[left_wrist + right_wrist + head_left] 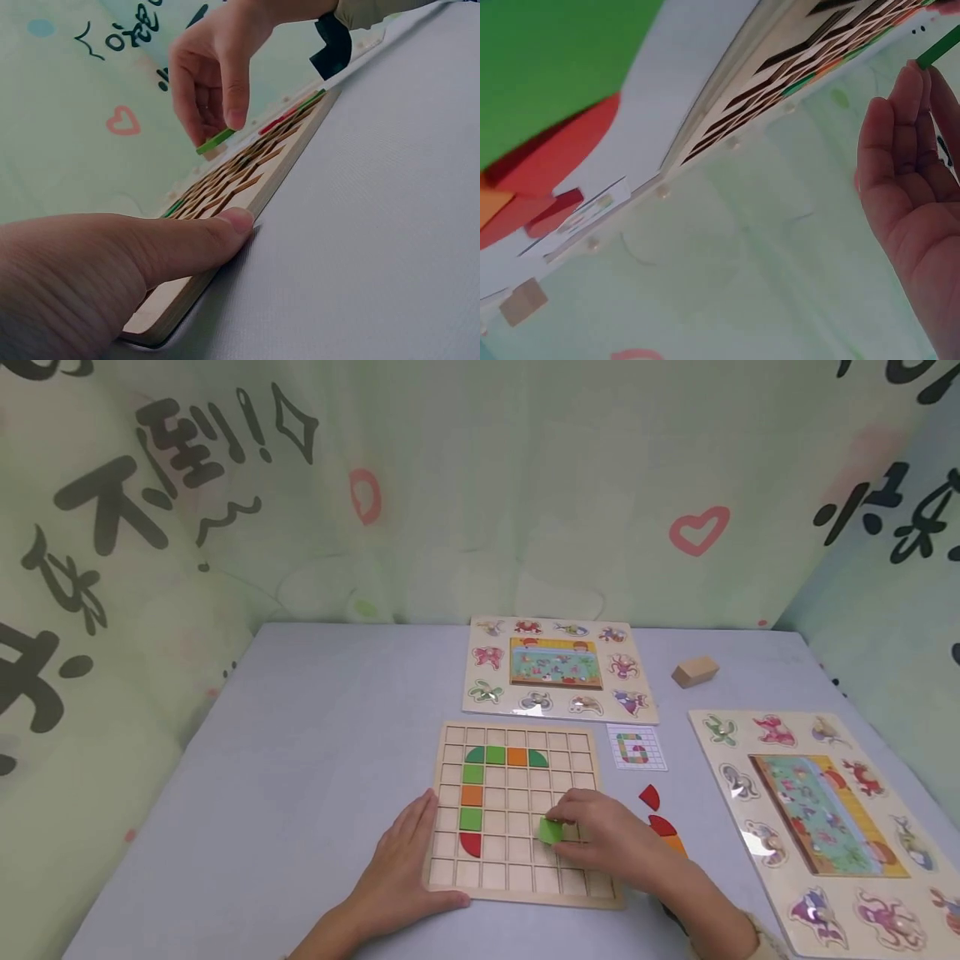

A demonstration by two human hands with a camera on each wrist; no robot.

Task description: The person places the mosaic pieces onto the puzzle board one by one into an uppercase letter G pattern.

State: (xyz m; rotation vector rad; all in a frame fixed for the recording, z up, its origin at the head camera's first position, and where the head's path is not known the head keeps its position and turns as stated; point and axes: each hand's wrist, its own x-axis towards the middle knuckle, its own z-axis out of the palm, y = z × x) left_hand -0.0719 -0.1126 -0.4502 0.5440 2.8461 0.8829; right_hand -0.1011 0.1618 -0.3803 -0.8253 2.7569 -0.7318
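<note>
soft even light, faint shadows, wrist views maybe blurry

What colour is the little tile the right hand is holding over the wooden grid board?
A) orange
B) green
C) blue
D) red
B: the right hand pinches a green square tile just above the wooden grid board, and the left wrist view shows the same green tile between thumb and fingers.

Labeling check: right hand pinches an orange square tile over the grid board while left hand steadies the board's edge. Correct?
Not quite: the tile is green, not orange, as the head view shows. The right hand pinches it over the grid board; the left hand steadies the edge.
</note>
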